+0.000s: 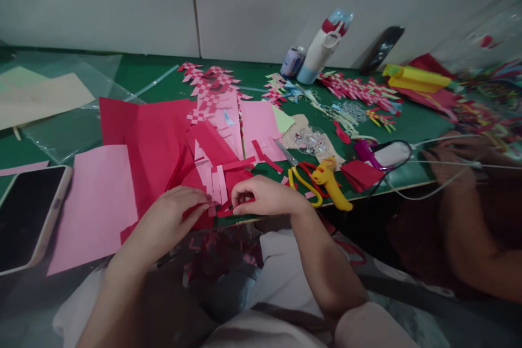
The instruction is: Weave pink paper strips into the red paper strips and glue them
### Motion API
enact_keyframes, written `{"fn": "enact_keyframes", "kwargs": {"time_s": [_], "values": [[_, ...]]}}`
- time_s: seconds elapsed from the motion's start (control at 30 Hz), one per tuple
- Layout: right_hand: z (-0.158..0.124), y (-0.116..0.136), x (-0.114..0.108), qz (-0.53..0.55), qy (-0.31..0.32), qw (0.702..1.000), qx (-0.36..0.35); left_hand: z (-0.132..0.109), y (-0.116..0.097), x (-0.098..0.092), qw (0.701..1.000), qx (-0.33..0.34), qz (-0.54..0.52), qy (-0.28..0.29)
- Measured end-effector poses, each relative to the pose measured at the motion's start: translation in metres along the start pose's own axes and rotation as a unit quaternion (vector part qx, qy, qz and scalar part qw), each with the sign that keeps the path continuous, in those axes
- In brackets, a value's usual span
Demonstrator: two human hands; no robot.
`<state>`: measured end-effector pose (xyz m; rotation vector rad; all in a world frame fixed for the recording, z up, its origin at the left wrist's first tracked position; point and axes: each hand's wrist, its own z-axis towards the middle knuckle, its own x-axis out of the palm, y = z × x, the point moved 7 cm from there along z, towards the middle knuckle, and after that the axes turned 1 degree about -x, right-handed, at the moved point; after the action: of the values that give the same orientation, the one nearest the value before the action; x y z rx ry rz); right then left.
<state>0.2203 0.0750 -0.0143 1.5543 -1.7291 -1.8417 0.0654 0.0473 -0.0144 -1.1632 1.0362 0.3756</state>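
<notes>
My left hand [177,209] rests with fingers curled on the near edge of a red paper sheet [155,141], pressing a half-woven piece of red and pink paper strips [218,179]. My right hand [261,196] pinches a red paper strip [230,211] at the weave's lower edge. Both hands sit at the green table's front edge [391,187]. A large pink sheet [93,201] lies to the left of my left hand.
A phone [28,215] lies at the far left. Yellow-handled scissors [304,179] and a yellow glue gun [332,185] lie right of my hands. Woven paper pieces [212,84], bottles [322,46] and paper scraps crowd the back. Another person's hand [452,157] works at the right.
</notes>
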Motion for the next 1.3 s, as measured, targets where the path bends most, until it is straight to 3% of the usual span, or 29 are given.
{"fn": "enact_keyframes", "kwargs": {"time_s": [0.37, 0.73, 1.0, 1.3], "values": [[0.017, 0.009, 0.022, 0.013, 0.025, 1.0, 0.011, -0.002, 0.007, 0.002, 0.999, -0.049, 0.0, 0.005], [0.025, 0.009, 0.018, 0.078, -0.045, 0.994, 0.064, -0.002, -0.003, -0.002, 1.0, 0.009, -0.016, 0.015], [0.027, 0.005, 0.017, 0.071, -0.069, 0.991, 0.091, -0.005, -0.004, -0.001, 0.999, -0.005, -0.007, 0.035], [0.027, 0.002, 0.014, 0.073, -0.093, 0.988, 0.097, -0.005, 0.002, 0.003, 1.0, -0.015, -0.004, 0.021]]}}
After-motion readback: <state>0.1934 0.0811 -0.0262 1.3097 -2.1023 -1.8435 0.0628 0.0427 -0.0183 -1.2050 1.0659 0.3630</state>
